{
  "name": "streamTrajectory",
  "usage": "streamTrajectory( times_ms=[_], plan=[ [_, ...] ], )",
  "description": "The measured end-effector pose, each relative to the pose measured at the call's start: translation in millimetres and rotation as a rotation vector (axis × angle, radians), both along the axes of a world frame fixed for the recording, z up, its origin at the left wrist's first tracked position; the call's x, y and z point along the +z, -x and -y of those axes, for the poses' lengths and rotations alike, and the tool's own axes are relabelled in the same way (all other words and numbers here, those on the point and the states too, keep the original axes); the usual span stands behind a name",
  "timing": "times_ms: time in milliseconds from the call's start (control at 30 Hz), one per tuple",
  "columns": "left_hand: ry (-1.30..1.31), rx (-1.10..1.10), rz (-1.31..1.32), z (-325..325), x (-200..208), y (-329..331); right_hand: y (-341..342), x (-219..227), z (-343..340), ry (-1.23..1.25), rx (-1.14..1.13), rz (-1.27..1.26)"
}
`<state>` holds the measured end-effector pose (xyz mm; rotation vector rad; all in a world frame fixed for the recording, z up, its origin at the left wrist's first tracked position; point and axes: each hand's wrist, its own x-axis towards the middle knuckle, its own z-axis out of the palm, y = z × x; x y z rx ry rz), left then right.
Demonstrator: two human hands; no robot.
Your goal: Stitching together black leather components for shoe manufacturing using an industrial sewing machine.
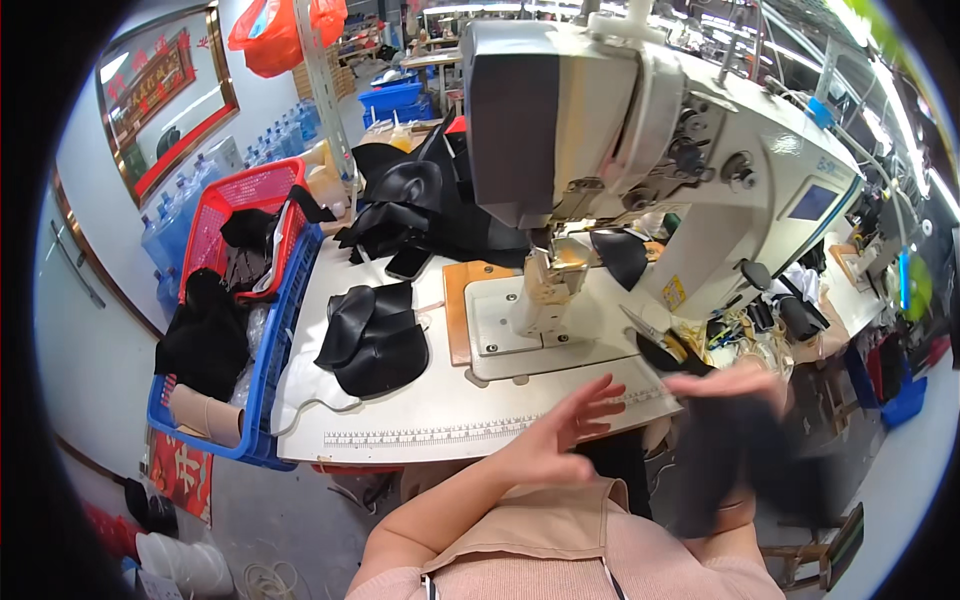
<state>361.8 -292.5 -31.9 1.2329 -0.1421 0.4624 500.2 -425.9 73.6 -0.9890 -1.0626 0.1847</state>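
Observation:
My left hand [560,438] is raised over the front edge of the sewing table [480,415], its fingers spread and nothing in them. To the right of the table's front corner, my right hand [735,383] is blurred by motion. Dark, limp black material [715,465] hangs from it over the wrist, smeared too, so its exact shape cannot be made out. Ahead stands a post-bed sewing machine [600,120] with its metal post [548,300] under the needle; neither hand touches it. Left of the post lies a stack of black leather pieces [375,345].
A phone [408,264] and a large heap of black leather [420,195] lie farther back. Snips [648,325] and tangled thread [705,345] are right of the post. Red [205,220] and blue [270,385] baskets flank the table's left side. A wooden chair [835,555] stands lower right.

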Motion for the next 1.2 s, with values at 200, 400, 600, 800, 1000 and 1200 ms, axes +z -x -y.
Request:
streamTrajectory(
  times_ms=[200,400,600,800,1000,1200],
  plan=[
    [0.546,0.327,-0.182,4.0,-11.2,54.1,69.1,-37.1,-77.5,0.6,0.613,-0.222],
    [0.382,0.526,-0.402,-53.2,-23.3,122.8,-0.2,-54.0,-63.9,0.587,0.109,0.451],
    [-0.024,0.748,-0.707,-61.7,-12.0,121.2,-18.6,-117.7,-92.6,1.159,-0.196,0.81],
    [-1.154,1.001,-0.535,-24.7,0.3,100.0,-34.6,-125.1,-102.4,1.173,-0.225,0.696],
    [-1.396,0.82,-0.962,-38.2,-33.3,83.0,-67.4,-114.3,-92.8,0.693,-0.195,0.212],
    [-1.352,0.813,-1.022,-32.9,-36.4,82.1,-83.1,-124.4,-76.1,0.926,-0.301,0.224]
  ],
)
